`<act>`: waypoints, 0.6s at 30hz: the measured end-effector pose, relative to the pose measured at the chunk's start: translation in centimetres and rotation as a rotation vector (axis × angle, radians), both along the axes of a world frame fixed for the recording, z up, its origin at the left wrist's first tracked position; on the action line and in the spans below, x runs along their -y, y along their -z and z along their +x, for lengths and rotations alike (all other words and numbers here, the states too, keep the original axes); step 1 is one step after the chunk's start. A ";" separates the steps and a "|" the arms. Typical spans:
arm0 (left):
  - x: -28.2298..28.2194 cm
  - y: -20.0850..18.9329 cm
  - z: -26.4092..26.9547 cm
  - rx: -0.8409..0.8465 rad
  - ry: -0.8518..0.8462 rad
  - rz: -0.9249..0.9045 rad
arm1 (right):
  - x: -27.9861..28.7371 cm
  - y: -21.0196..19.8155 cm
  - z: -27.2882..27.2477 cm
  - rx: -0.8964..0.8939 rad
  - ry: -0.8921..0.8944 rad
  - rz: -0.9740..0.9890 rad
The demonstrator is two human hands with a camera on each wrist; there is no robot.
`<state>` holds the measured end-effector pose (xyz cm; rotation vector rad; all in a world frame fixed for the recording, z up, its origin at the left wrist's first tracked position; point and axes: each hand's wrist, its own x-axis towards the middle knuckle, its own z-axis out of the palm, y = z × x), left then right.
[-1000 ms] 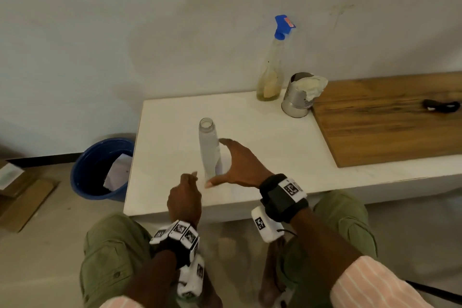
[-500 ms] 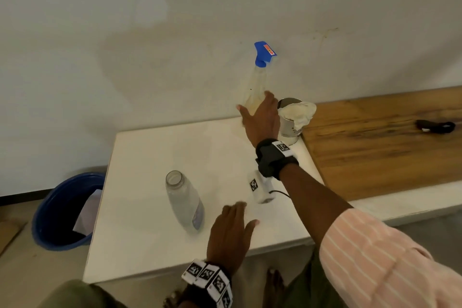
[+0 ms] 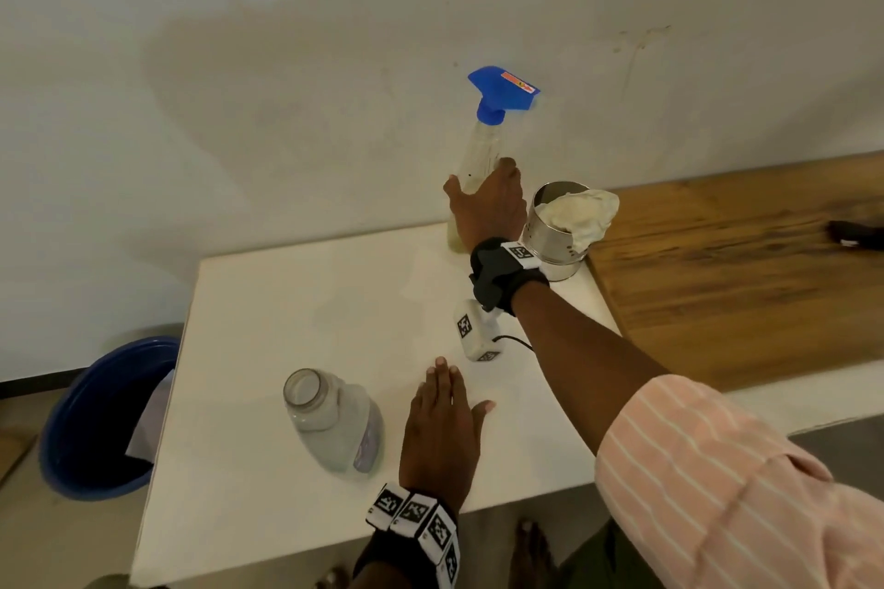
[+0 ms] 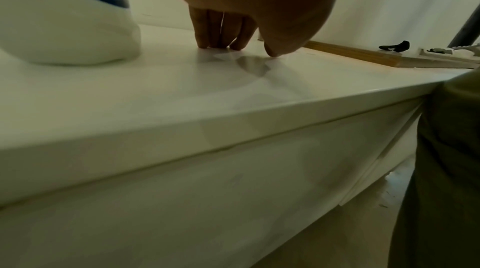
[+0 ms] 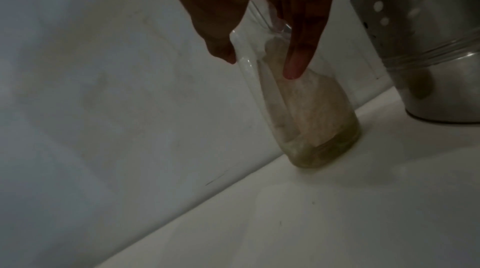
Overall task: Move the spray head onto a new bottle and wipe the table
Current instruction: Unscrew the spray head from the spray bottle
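Observation:
A clear bottle [image 3: 478, 153] with a little yellowish liquid stands at the back of the white table [image 3: 296, 301], topped by a blue spray head [image 3: 502, 93]. My right hand [image 3: 485, 201] grips this bottle [image 5: 311, 112] around its middle, thumb on one side and fingers on the other. An uncapped, frosted new bottle [image 3: 335, 421] stands near the front of the table. Just right of the new bottle [image 4: 64, 15], my left hand [image 3: 442, 426] rests flat on the tabletop, fingers [image 4: 221, 31] straight and touching the surface.
A perforated steel cup [image 3: 557, 230] holding a cream cloth [image 3: 581, 213] stands right beside the spray bottle. A wooden board [image 3: 741, 273] lies to the right with a black object [image 3: 858, 234] on it. A blue bin [image 3: 95, 416] sits on the floor left of the table.
My right hand left the new bottle, reached to the back of the table and closed around the spray bottle. My left hand came up from the table's front edge and now lies flat on top.

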<state>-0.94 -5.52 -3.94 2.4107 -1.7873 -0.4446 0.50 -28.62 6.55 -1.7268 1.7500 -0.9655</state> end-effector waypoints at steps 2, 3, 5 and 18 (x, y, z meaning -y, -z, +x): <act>0.2 -0.3 0.4 -0.026 0.022 0.016 | -1.3 0.0 -0.2 -0.009 -0.026 -0.007; -0.2 -0.7 0.3 -0.034 0.017 -0.006 | -2.4 -0.1 -0.6 -0.021 -0.048 -0.005; -0.2 -0.8 0.5 -0.043 -0.002 -0.056 | -4.0 0.1 -0.9 -0.030 -0.083 -0.008; -1.8 -4.5 1.0 -0.299 -0.081 0.044 | -16.0 -3.9 -6.1 0.104 -0.108 -0.118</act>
